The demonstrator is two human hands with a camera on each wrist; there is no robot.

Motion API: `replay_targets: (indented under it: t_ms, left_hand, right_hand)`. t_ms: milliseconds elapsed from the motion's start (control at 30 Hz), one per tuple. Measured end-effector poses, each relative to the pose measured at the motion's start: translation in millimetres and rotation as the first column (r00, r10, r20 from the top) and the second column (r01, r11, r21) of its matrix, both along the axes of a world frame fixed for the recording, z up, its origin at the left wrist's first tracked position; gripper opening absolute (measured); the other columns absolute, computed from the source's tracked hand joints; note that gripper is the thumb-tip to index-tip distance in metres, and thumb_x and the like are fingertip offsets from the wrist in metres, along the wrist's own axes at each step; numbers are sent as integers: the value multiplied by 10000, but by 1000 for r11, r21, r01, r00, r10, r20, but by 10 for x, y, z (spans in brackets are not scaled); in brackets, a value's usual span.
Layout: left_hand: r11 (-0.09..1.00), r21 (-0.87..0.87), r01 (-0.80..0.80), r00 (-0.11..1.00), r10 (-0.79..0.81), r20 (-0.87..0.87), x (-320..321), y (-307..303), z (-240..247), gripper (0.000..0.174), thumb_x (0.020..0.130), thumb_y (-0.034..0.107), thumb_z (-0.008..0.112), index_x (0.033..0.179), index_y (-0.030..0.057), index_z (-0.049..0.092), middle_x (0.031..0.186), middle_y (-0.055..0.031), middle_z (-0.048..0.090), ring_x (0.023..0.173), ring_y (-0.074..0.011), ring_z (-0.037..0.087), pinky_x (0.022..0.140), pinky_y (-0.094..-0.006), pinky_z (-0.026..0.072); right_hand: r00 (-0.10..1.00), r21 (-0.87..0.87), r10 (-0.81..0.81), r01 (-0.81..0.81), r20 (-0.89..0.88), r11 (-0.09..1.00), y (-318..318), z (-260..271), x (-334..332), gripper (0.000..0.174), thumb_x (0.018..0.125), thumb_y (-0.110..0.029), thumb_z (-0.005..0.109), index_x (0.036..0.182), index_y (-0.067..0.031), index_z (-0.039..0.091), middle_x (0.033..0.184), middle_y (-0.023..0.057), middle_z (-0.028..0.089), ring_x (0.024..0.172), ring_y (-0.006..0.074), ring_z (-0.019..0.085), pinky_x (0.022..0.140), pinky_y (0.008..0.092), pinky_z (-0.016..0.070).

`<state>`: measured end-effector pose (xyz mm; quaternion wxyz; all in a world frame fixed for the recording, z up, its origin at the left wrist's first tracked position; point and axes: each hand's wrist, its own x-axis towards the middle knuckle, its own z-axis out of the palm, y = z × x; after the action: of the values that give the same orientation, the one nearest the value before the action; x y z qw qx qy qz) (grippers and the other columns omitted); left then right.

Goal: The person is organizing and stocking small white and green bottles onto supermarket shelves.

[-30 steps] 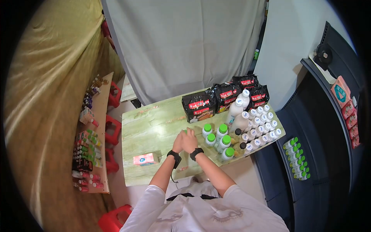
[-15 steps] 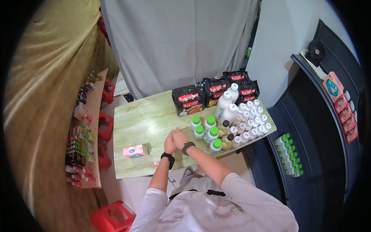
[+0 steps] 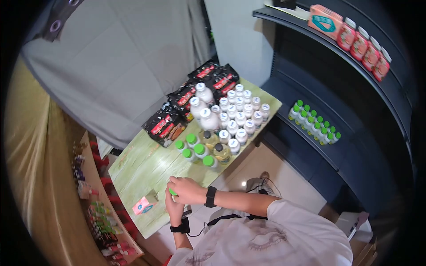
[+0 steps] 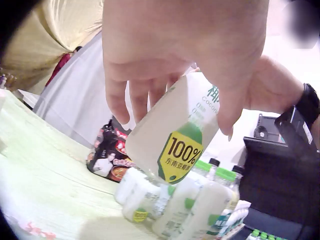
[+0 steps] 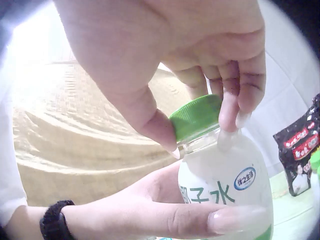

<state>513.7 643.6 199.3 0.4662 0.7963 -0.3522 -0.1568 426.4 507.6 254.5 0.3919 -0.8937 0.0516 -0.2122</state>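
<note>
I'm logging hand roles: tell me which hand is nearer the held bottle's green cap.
Right. The right hand pinches the green cap; the left hand is below it, gripping the bottle by its body.

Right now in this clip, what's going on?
A person's left hand holds a rounded white plastic bottle, while their right hand pinches its ridged green cap, which is on the bottle. The bottle is held clear of the pale green wood-grained table, where five white green-capped bottles stand upright.
</note>
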Motion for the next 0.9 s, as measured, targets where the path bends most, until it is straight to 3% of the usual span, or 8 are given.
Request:
replay_targets:
  t_ms: [333, 500, 633, 733, 900]
  left_hand:
    - [955, -206, 212, 975, -192, 113, -1303, -1097, 610, 621, 680, 88, 791, 1249, 0, 558, 1195, -142, 632, 1122, -250, 602, 985, -365, 449]
    - [883, -215, 417, 908, -394, 142, -2211, -1820, 487, 611, 671, 114, 802, 1226, 10, 572, 1190, -170, 639, 1098, -306, 627, 947, -384, 484]
    - [825, -196, 530, 848, -522, 95, -3187, -2356, 438, 605, 666, 144, 825, 1211, 39, 584, 1126, -167, 654, 1042, -340, 639, 895, -397, 503]
    - [749, -154, 644, 764, -638, 91, -3895, -2655, 303, 608, 672, 156, 830, 1214, 39, 582, 1123, -159, 656, 1041, -337, 640, 889, -400, 507]
    - [669, -103, 736, 671, -741, -16, -4888, -3057, 22, 647, 682, 218, 836, 1241, 27, 571, 1142, -165, 654, 1048, -324, 643, 906, -383, 503]
  right_hand:
    - [965, 56, -216, 210, 147, 976, -895, 786, -1741, 411, 730, -137, 669, 1119, -50, 568, 1005, 133, 526, 869, 352, 607, 730, 437, 513]
    - [945, 115, -325, 320, 27, 941, -1459, 765, -2893, 380, 836, -181, 692, 1179, -54, 588, 1017, 138, 530, 888, 348, 604, 732, 408, 502]
    - [905, 134, -424, 426, -48, 895, -1823, 680, -3980, 394, 815, -148, 702, 1180, -44, 596, 1027, 138, 536, 908, 335, 604, 761, 389, 495]
    - [878, 165, -477, 477, -42, 863, -2056, 460, -4791, 399, 811, -138, 702, 1180, -35, 591, 1027, 133, 536, 905, 317, 612, 772, 390, 501]
    - [823, 197, -536, 566, -189, 800, -2316, 148, -5877, 426, 797, -119, 709, 1198, -40, 587, 1034, 125, 549, 888, 291, 634, 770, 367, 519]
